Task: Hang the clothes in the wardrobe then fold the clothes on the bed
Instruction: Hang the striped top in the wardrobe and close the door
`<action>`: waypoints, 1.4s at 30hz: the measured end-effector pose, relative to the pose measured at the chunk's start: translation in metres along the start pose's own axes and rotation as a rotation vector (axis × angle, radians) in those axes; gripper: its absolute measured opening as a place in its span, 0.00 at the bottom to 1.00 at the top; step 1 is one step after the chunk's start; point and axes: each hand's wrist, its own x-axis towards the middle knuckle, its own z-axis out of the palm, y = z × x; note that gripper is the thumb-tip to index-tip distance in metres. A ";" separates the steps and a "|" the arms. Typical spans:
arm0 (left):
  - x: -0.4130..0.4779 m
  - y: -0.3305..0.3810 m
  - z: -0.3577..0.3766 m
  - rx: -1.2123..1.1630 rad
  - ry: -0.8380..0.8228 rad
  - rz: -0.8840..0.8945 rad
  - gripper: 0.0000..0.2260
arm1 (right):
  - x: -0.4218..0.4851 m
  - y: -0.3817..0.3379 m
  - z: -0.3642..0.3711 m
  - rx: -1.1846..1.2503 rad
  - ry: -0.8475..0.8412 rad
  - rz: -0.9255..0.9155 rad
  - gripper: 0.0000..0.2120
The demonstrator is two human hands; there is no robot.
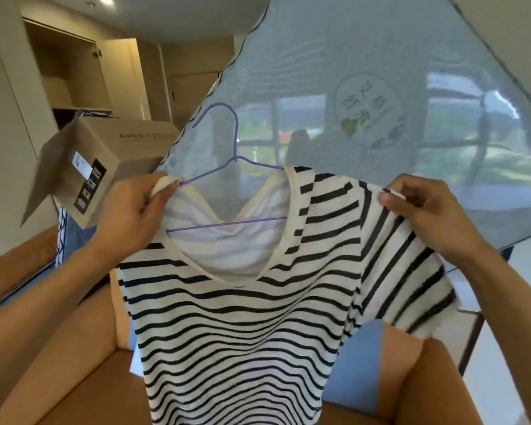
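A white shirt with black stripes (242, 317) hangs in front of me, held up at chest height. A purple wire hanger (227, 142) sits inside its neck opening, hook pointing up; its right end is hidden under the cloth. My left hand (135, 207) pinches the shirt's left collar edge together with the hanger's left tip. My right hand (423, 210) pinches the cloth at the right shoulder, where the sleeve drapes down. The open wardrobe (71, 65) stands at the far left of the room.
A cardboard box (105, 167) with a hanging flap sits at the left, just beyond my left hand. A blue mesh bed net (365, 87) rises behind the shirt. Brown cardboard flaps (83, 348) lie below my arms.
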 end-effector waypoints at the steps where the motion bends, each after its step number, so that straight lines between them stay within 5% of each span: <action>1: -0.001 -0.005 -0.001 0.009 0.008 -0.025 0.25 | 0.001 0.000 -0.002 -0.001 0.060 0.003 0.16; 5: -0.004 -0.024 -0.010 -0.028 0.083 -0.111 0.28 | 0.000 0.003 -0.020 0.117 0.272 0.077 0.19; 11: 0.003 -0.010 -0.004 -0.024 0.047 -0.099 0.28 | 0.008 0.002 -0.023 0.032 -0.020 0.183 0.11; 13: 0.005 -0.002 0.002 -0.052 0.034 -0.085 0.25 | 0.010 -0.006 -0.015 -0.044 -0.002 0.092 0.06; 15: 0.006 0.006 0.008 -0.062 0.013 -0.055 0.22 | 0.011 -0.016 -0.004 -0.141 -0.041 -0.049 0.13; 18: 0.005 0.015 0.017 -0.048 -0.040 -0.021 0.21 | 0.013 -0.027 0.018 -0.241 -0.207 -0.171 0.08; 20: 0.004 0.017 0.021 -0.043 -0.075 -0.021 0.19 | 0.012 -0.024 0.029 -0.278 -0.252 -0.265 0.14; 31: 0.030 0.002 -0.003 -0.075 -0.385 -0.249 0.37 | 0.003 0.002 0.031 -0.217 -0.037 -0.240 0.16; 37: 0.050 0.000 -0.006 -0.156 -0.457 -0.423 0.31 | 0.002 0.003 0.033 -0.207 -0.084 -0.257 0.16; 42: 0.057 0.018 -0.010 -0.031 -0.438 -0.252 0.26 | -0.006 0.000 0.035 -0.194 -0.100 -0.269 0.16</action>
